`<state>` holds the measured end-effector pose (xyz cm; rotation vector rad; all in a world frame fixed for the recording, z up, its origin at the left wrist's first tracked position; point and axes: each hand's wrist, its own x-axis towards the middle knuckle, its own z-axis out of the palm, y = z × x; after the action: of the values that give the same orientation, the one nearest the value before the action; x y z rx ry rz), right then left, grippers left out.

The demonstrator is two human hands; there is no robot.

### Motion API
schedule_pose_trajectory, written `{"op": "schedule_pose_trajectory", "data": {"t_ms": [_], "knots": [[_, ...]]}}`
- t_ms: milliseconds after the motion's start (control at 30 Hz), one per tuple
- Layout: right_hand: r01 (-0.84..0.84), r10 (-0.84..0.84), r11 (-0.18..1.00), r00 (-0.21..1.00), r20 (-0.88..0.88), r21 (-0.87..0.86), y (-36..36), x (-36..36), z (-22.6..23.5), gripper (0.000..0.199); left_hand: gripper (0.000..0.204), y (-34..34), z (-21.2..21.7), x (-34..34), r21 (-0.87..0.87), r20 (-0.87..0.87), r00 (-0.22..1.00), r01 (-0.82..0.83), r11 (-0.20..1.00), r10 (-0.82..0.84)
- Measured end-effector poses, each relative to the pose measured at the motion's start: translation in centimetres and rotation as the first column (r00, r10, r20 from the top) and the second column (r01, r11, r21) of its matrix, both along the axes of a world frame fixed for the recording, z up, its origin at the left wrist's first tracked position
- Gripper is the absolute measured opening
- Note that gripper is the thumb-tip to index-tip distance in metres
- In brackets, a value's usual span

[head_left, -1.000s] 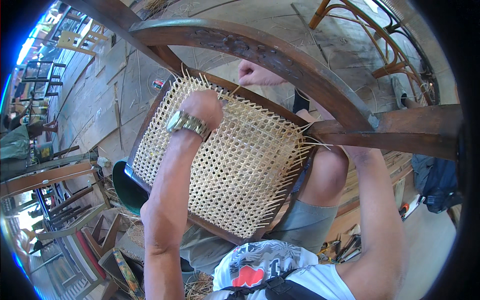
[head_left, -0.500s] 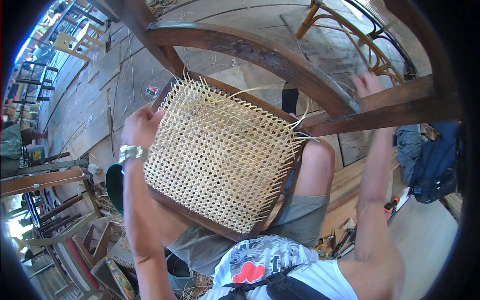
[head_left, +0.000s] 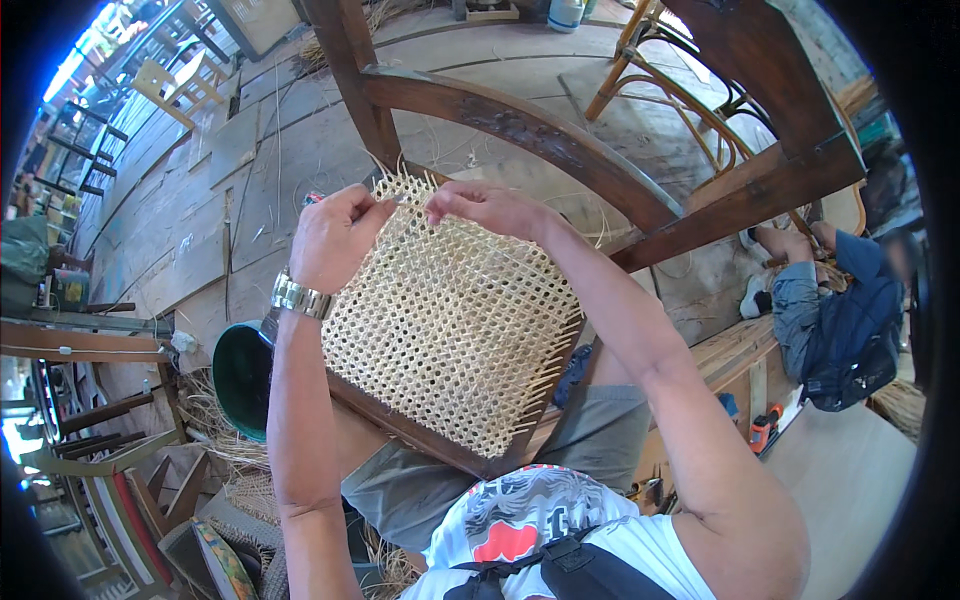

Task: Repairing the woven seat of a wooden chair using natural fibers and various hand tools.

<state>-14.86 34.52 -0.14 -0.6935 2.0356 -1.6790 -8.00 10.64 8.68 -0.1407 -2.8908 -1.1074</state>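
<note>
A woven cane seat panel (head_left: pixel 450 320) in a dark wooden chair frame (head_left: pixel 400 425) lies tilted across my thighs. Pale strand ends stick out along its edges. At the panel's far left corner is my left hand (head_left: pixel 338 232), a metal watch on its wrist, with thumb and fingers pinched at the weave. My right hand (head_left: pixel 485 208) reaches in from the right, its fingers closed just beside the left fingertips. Whatever lies between the fingertips of either hand is too small to make out. The chair's curved back rail (head_left: pixel 520 125) arches beyond both hands.
A dark green bucket (head_left: pixel 240 385) stands left of my left forearm. A rattan chair (head_left: pixel 660 90) is at the far right. At the right, a person in dark blue (head_left: pixel 850 320) sits near some wooden planks. Hand tools (head_left: pixel 768 425) lie by my right elbow.
My right hand has swung in from the far right to the panel's far left corner. My left hand has moved up from the panel's left edge. The chair frame has shifted in view.
</note>
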Motion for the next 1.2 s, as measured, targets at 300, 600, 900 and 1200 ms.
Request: {"op": "schedule_pose_trajectory", "data": {"t_ms": [300, 600, 900, 1200], "knots": [[0.134, -0.11, 0.977, 0.984, -0.14, 0.169, 2.4, -3.7, -2.5, 0.02, 0.026, -0.5, -6.6, -1.5, 0.081, 0.309, 0.95, -0.083, 0.993, 0.054], [0.181, -0.117, 0.896, 0.977, -0.178, 0.406, 3.1, -3.5, -1.5, 0.016, 0.029, 3.5, -10.3, -4.7, -0.317, 0.371, 0.928, 0.17, 0.933, -0.043], [0.218, -0.081, 0.817, 0.96, -0.268, 0.534, 2.5, -3.0, 0.3, 0.017, 0.028, 8.4, -6.1, -7.1, -0.679, 0.425, 0.902, 0.265, 0.685, 0.072], [0.176, 0.082, 0.816, 0.908, -0.412, 0.55, 0.3, -3.8, -3.0, 0.02, 0.038, 6.3, -12.1, -5.4, -0.529, 0.339, 0.931, 0.07, 0.846, 0.135]]}}
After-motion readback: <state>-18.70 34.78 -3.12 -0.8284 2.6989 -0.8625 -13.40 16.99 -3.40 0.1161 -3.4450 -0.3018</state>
